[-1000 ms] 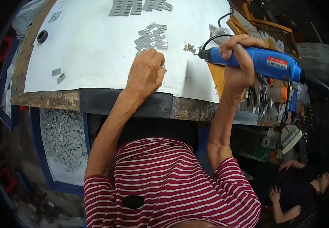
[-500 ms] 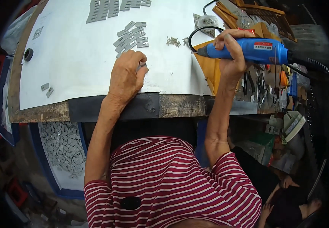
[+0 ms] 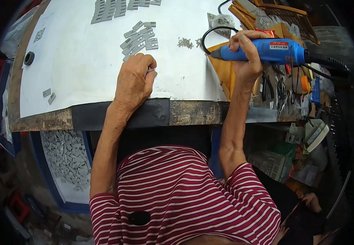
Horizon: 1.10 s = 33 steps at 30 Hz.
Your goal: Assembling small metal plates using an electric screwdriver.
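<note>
My left hand (image 3: 134, 78) is closed in a pinch over the white table sheet (image 3: 95, 73), near the front edge. Between its thumb and fingers is a small grey metal piece (image 3: 150, 70), mostly hidden. Just beyond that hand lies a loose cluster of grey metal pieces (image 3: 138, 38) with small slots. My right hand (image 3: 246, 53) holds a blue electric screwdriver (image 3: 266, 51) level above the table's right side, its tip pointing left. Tiny screws (image 3: 185, 43) lie in a small heap between the cluster and the screwdriver tip.
Rows of grey pieces (image 3: 109, 10) lie at the far edge. Two loose pieces (image 3: 49, 96) and a black ring (image 3: 29, 58) are at left. Pliers (image 3: 267, 87) and other tools crowd the right. Below left, a blue-rimmed tray (image 3: 68, 206) holds many grey pieces.
The piece in my left hand has turned and shows less of itself. My right hand and the screwdriver have shifted slightly left. The whole view has moved a little.
</note>
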Available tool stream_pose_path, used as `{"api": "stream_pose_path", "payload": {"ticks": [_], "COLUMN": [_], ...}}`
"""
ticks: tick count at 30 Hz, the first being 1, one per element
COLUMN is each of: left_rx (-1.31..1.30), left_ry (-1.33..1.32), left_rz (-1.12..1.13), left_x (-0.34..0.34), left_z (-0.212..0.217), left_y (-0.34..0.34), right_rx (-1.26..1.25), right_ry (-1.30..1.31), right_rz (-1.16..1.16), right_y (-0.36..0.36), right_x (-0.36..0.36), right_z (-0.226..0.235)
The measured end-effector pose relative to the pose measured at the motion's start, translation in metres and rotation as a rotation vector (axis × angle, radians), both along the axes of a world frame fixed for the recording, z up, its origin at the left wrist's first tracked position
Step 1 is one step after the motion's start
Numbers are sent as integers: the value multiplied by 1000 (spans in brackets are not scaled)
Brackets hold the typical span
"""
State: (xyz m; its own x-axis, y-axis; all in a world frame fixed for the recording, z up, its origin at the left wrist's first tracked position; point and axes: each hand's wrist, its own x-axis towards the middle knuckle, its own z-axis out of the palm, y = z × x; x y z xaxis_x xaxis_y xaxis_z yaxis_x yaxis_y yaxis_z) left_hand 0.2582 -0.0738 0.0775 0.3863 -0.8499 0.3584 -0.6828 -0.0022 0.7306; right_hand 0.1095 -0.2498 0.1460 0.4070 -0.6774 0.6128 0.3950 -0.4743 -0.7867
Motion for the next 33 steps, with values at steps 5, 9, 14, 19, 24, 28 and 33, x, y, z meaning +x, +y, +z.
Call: {"api": "stream_pose_path", "payload": {"ticks": [5,9,14,19,24,28,33], "left_rx": [-5,-16,9,28,128,-50,-127], "left_ry": [-13,3,51,65,-237,-235,108], "left_rz": [2,33,120,234,365,319,131], "left_x": [1,2,9,33,60,46,8], "left_z": [-1,2,9,16,8,8,8], "left_y": [1,2,13,30,41,26,-5], "right_rx": [78,126,122,185,190,197,283], "right_ry": [-103,-145,-71,-91,-127,-132,-165], "right_rz": [40,84,168,282,306,332,390], "right_y": [3,8,14,15,25,28,32], "right_x": [4,9,19,36,54,57,54], "right_z": [2,6,8,4,4,3,7]}}
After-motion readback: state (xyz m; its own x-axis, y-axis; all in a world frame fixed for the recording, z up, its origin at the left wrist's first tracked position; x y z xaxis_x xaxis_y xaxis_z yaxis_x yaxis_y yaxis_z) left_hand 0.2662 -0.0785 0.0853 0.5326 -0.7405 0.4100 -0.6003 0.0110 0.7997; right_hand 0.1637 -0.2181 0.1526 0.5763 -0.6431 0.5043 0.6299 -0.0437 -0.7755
